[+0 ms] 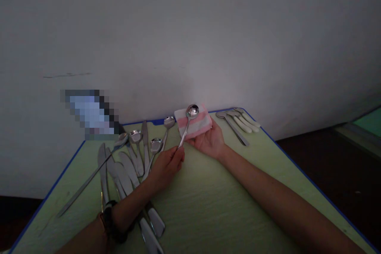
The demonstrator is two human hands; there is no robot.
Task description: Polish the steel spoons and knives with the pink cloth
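My left hand (169,166) is closed round the handle of a shiny metal spoon (193,112), its round bowl raised and facing me. Behind that bowl is a pink and white striped cloth (198,126), held on the fingers of my right hand (212,143), palm up. The cloth hides most of the right fingers. Under and beside my left forearm lie several table knives (123,176), and a few more spoons (156,145) lie just beyond them.
On the far right of the green table (226,202) lie a metal spoon (235,129) and several pieces of cutlery with cream handles (242,123). A long-handled spoon (86,183) lies at the left. A blurred-out screen (91,113) leans near the wall (190,39) behind.
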